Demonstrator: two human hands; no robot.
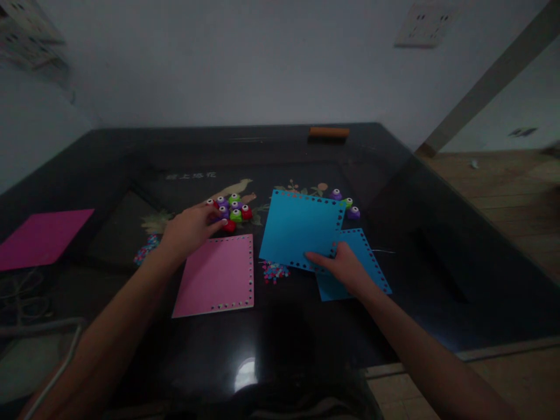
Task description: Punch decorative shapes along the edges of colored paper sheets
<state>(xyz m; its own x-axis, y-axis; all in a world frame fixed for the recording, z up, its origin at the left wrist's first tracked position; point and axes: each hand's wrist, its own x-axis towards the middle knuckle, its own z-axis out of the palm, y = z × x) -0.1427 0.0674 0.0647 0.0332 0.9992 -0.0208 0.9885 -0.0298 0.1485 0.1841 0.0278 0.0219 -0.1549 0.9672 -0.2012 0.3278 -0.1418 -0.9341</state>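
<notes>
Head view. The dark glossy table [280, 326] carries craft sheets and small paper punches.

Left hand [190, 227]: it reaches toward 1 o'clock, fingers narrow and stretched onto a cluster of punches [231, 209] in red, purple and green. The fingertips touch the near punches, with a red punch [228, 226] just under the thumb side. Whether any punch is actually gripped cannot be told. The punches stand bunched, touching one another, which in my judgement keeps them within one reach.

Right hand [345, 268]: it holds the upper blue sheet [297, 227] at its 5 o'clock corner, fingers laid flat on top and pointing toward 9 o'clock. The thumb is hidden, probably beneath. That grip at the corner appears to steady the sheet and leaves its punched border uncovered. The sheet lies skewed, overlapping the lower blue sheet [363, 280], which lies flat at 4 o'clock of it, partly under the hand.

Surroundings: a pink sheet [219, 274], punched along two edges, lies flat between the forearms, at 6 o'clock of the cluster. A heap of paper bits [275, 271] sits between the pink and blue sheets. A second heap [146, 249] lies at 9 o'clock of the left wrist. Three more punches [345, 203] stand at 1 o'clock of the upper blue sheet, just beyond its far edge. A magenta sheet [41, 236] lies well apart at 9 o'clock. An orange bar [329, 132] rests at the far table edge, 12 o'clock.
</notes>
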